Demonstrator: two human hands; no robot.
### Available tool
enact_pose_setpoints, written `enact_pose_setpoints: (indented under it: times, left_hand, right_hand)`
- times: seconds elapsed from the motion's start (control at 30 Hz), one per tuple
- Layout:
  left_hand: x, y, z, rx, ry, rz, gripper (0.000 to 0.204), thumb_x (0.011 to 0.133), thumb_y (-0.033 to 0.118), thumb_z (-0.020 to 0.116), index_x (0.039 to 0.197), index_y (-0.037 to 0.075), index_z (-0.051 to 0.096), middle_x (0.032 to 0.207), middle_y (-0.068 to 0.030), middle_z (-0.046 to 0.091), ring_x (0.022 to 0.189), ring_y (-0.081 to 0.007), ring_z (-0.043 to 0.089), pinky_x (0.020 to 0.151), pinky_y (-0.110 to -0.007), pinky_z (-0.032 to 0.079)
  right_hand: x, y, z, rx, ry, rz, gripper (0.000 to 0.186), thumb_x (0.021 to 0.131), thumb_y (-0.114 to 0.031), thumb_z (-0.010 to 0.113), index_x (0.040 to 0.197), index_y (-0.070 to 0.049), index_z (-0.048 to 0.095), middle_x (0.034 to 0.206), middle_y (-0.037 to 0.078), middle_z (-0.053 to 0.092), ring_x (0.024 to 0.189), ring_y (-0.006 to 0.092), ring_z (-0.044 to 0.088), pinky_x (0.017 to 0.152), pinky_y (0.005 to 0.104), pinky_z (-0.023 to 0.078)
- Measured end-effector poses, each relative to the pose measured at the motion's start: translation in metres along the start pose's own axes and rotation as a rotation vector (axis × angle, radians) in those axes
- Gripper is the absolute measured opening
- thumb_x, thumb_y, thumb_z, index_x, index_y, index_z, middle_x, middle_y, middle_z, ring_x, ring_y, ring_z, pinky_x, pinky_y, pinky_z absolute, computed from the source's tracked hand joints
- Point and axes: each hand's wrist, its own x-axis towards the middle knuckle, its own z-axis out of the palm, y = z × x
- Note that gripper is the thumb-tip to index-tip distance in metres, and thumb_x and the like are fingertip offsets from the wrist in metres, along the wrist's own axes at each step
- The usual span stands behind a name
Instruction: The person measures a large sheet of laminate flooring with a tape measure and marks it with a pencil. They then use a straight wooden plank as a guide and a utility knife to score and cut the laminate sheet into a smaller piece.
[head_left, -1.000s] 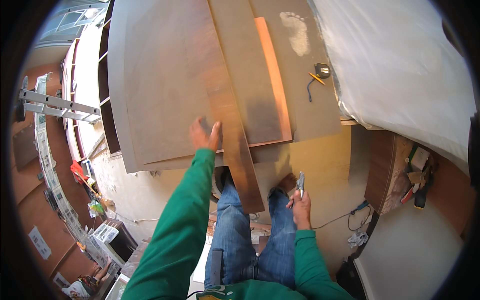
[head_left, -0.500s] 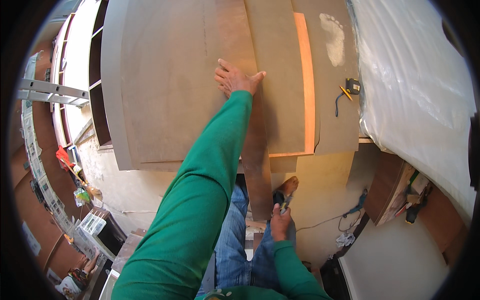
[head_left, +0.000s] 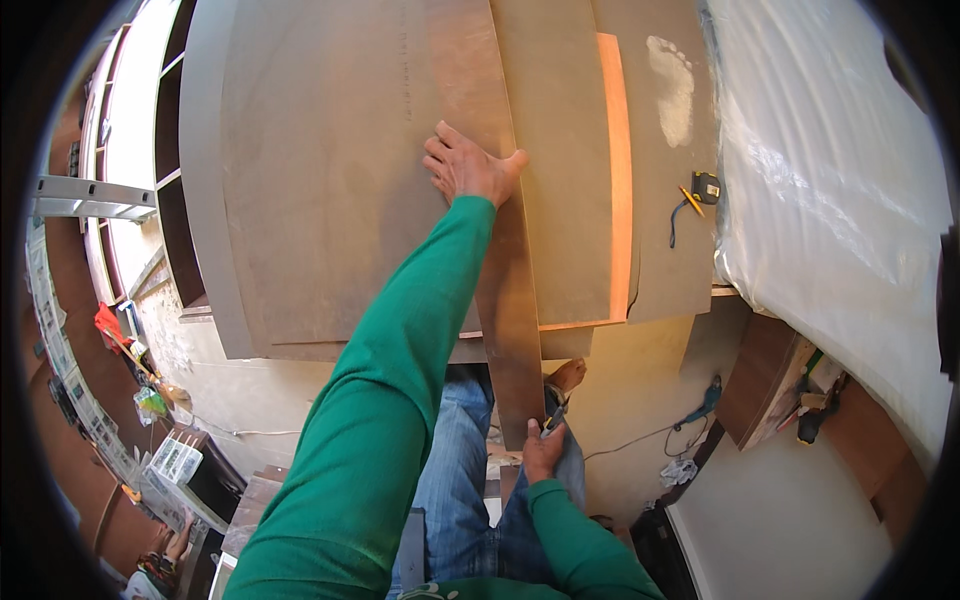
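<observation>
A long brown laminate strip (head_left: 512,290) lies over wide brown sheets and sticks out past their near edge, above my legs. My left hand (head_left: 470,168) presses on the strip and the sheet beside it, fingers spread. Down at the strip's near end, my right hand (head_left: 543,452) is closed round a slim tool with a pointed tip, which looks like a utility knife (head_left: 553,420). Its fingers are at the strip's corner; whether the blade touches the strip I cannot tell. Beneath the strip are the stacked brown sheets (head_left: 320,200), with an orange-edged sheet (head_left: 617,180) among them.
Right of the stack lie a tape measure (head_left: 706,187) and a yellow pencil (head_left: 691,202). Plastic sheeting (head_left: 830,160) covers the far right. A corded power tool (head_left: 711,393) rests on the floor. At left are a ladder (head_left: 95,195) and an open-shelved cabinet (head_left: 176,180). Another person's arm (head_left: 180,540) shows lower left.
My right hand has moved left with the knife, up to the strip's near corner. My left hand still presses on the strip. The whole view has shifted slightly.
</observation>
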Motion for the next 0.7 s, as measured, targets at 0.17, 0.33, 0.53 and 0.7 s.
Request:
enact_pose_setpoints:
  times: [0.17,0.33,0.53,0.7]
  left_hand:
    - [0.01,-0.026,0.002,-0.146,0.017,0.148,0.122,0.065,0.05,0.09,0.153,-0.009,0.029,0.146,-0.0271,0.041,0.139,-0.0434,0.037,0.116,-0.053,0.036]
    - [0.014,-0.038,-0.03,-0.314,-0.116,0.194,0.116,0.069,0.051,0.09,0.149,-0.013,0.036,0.145,-0.0297,0.045,0.139,-0.0415,0.043,0.118,-0.047,0.037]
    - [0.046,-0.071,-0.02,-0.634,-0.341,0.211,0.094,0.075,0.041,0.089,0.142,-0.009,0.046,0.134,-0.0196,0.056,0.124,-0.0279,0.056,0.108,-0.04,0.045]
    - [0.039,-0.059,-0.024,-0.611,-0.33,0.2,0.083,0.076,0.035,0.088,0.137,-0.007,0.049,0.125,-0.0153,0.06,0.114,-0.0229,0.059,0.103,-0.036,0.046]
  right_hand:
    - [-0.009,0.005,-0.008,-0.085,0.005,0.028,0.053,0.089,-0.03,0.082,0.119,0.003,0.055,0.111,0.028,0.064,0.106,0.0467,0.061,0.096,0.0501,0.048]
    - [-0.029,-0.008,-0.013,-0.252,-0.026,0.071,0.061,0.087,-0.035,0.084,0.121,0.007,0.054,0.106,0.031,0.066,0.101,0.0519,0.063,0.093,0.0507,0.051]
    - [-0.044,-0.004,-0.006,-0.123,-0.02,0.064,0.05,0.083,-0.027,0.087,0.107,0.003,0.054,0.098,0.027,0.064,0.097,0.0498,0.063,0.086,0.0518,0.05]
    - [-0.042,-0.009,-0.008,-0.08,-0.044,0.09,0.05,0.082,-0.025,0.086,0.108,0.003,0.054,0.099,0.028,0.062,0.097,0.0495,0.061,0.087,0.0539,0.049]
